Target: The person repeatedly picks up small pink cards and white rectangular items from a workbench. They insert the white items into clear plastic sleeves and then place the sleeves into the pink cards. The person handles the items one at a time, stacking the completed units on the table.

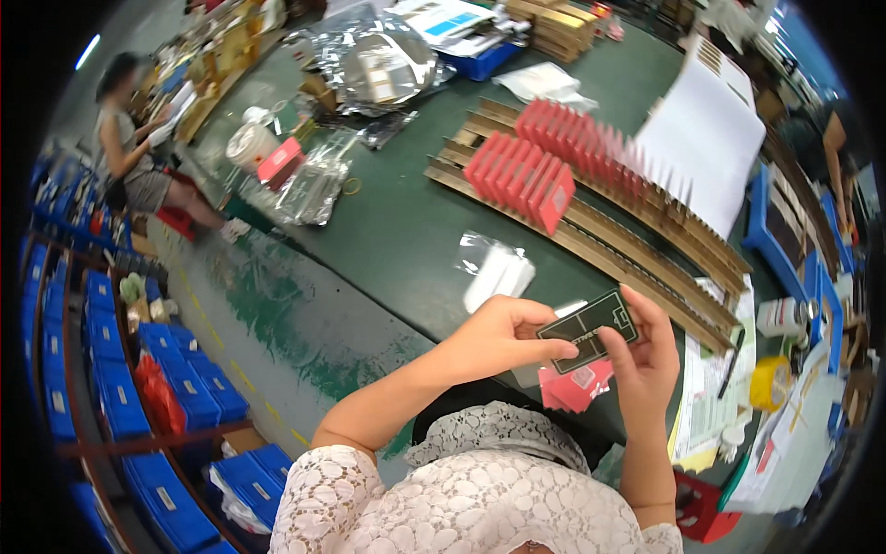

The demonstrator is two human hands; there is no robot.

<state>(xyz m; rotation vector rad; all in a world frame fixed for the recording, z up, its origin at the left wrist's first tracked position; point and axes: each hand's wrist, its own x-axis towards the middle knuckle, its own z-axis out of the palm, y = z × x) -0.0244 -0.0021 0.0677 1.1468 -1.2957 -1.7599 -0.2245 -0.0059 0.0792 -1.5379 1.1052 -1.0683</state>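
Note:
Between my hands is a flat black rectangular card (585,325) with pale outlines and lettering on its face, tilted above the front edge of the green table. My left hand (508,337) pinches its left end, with the thumb on the face. At the other end, my right hand (650,355) closes round it, thumb pressed on the face. Several red cards (577,386) lie below my hands, partly covered by them. Just beyond my left hand rest white packets (501,277) with clear plastic. Slotted wooden racks (591,242) hold rows of upright red cards (521,175).
A white tub (251,146) and clear plastic bags (318,185) are on the table's left side. Yellow tape (769,382) and papers (715,406) lie at right. Blue bins (120,402) fill shelves at lower left. A person (129,148) sits at far left; another works at far right.

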